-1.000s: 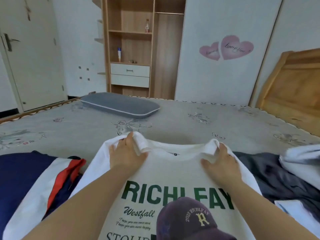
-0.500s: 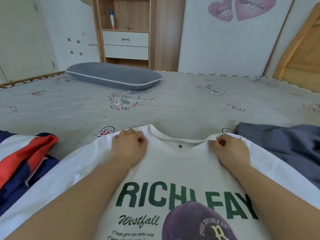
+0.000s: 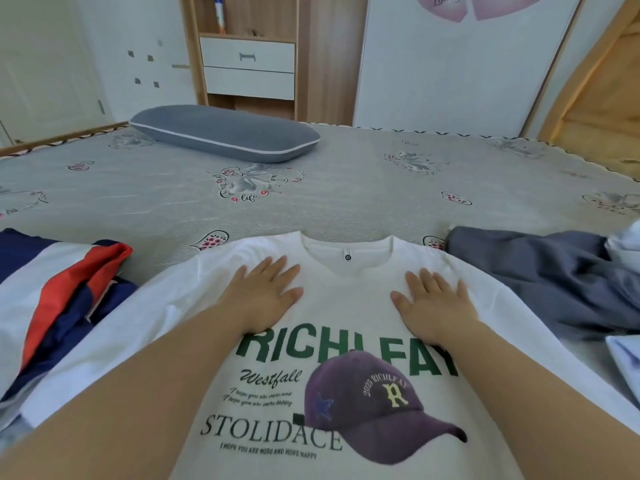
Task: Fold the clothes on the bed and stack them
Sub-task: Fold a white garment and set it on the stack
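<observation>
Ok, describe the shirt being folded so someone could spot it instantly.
On the bed, look nearest the camera, between the striped garment and the grey one. The T-shirt lies flat under both hands: white, with green RICHLEAY lettering and a purple cap print.

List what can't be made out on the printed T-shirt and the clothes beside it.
- White T-shirt, head view: hem cut off by the bottom edge; left hand and right hand cover part of the green lettering.
- Neck label: too small to read.
- Striped garment: cut by the left edge.
- Grey garment: crumpled, type unclear.
</observation>
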